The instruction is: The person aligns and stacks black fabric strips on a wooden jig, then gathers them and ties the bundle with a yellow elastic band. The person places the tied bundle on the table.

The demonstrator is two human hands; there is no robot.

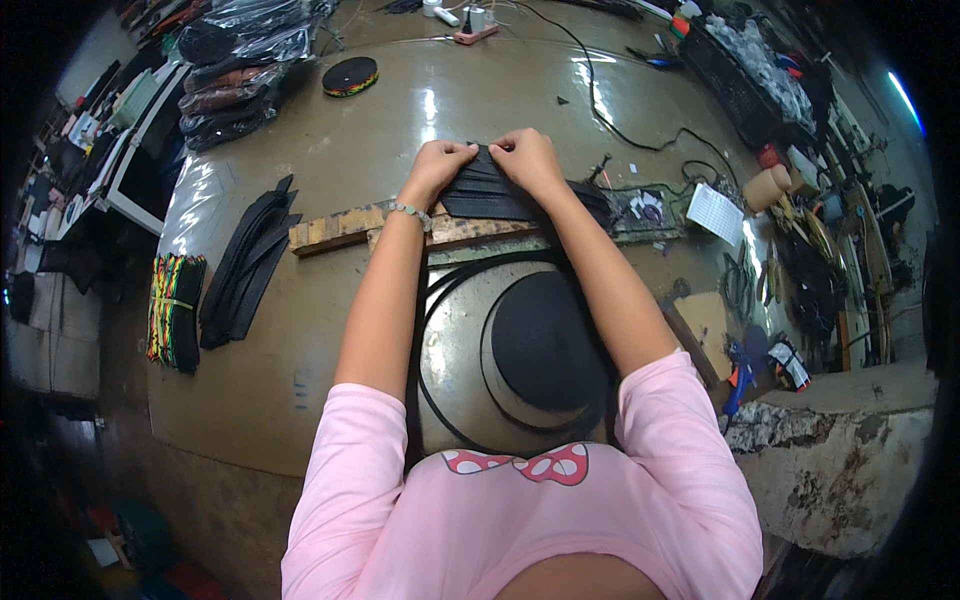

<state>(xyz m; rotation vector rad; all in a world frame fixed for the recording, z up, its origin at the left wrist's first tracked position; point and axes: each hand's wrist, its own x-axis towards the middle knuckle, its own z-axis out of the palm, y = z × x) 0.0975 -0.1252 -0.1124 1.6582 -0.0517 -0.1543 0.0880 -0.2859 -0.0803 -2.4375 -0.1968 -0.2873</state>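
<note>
My left hand (437, 168) and my right hand (527, 160) are close together over the middle of the table. Each pinches a black strip (482, 154) between thumb and fingers; its exact shape is partly hidden by them. Directly below lie several flat black strips (488, 200), fanned side by side across a worn wooden bar (335, 230). Between my forearms sits a wound roll of black band (545, 340), with loose loops around it. Dark band also runs along the inner side of both forearms; where it ends is hidden.
To the left are a pile of black strips (245, 265) and a tied bundle of multicoloured strips (175, 310). Farther off are a round black roll (350, 76), plastic-wrapped goods (235, 75) and a power strip (476, 33). At right: a paper sheet (715, 212), thread cone (768, 187), blue-handled tool (740, 375).
</note>
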